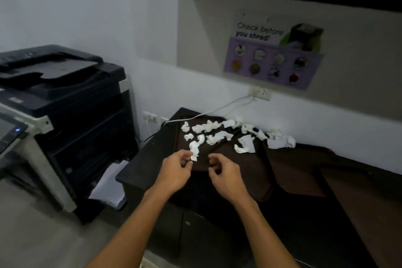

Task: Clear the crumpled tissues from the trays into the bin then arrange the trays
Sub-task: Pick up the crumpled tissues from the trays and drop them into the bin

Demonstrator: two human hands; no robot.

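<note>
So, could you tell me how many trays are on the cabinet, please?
3, it seems: the left tray holding most crumpled tissues, the middle tray with tissues at its far edge, the right tray bare. Dim light may hide more.

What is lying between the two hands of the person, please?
In the head view, only bare dark tray shows between the left hand and the right hand. The left fingertips pinch a crumpled tissue.
</note>
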